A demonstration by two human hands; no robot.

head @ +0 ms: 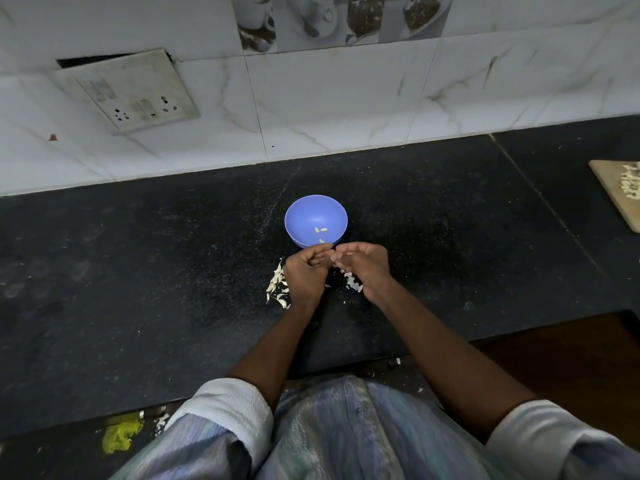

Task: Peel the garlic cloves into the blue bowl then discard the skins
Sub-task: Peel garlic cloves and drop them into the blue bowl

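Directly ahead of you, both forearms reached out over the dark countertop (pixel 138 271) and met at the middle. Your left hand (pixel 304 275) was curled into a loose fist, knuckles up, fingertips tucked towards the right hand. Your right hand (pixel 363 268) bent at the wrist, its fingers curled inward so the tips nearly touched those of the left. Whatever you pinched between them was too small and hidden to tell. Just beyond your fingertips sat the blue bowl (pixel 301 213), with a few peeled cloves (pixel 321 230) at its bottom. Unpeeled garlic cloves (pixel 277 282) lay just beside the outer edge of your left hand. Loose skins (pixel 353 284) lay under your right wrist. Far off past your right hand, a wooden board (pixel 613 188) showed at the edge.
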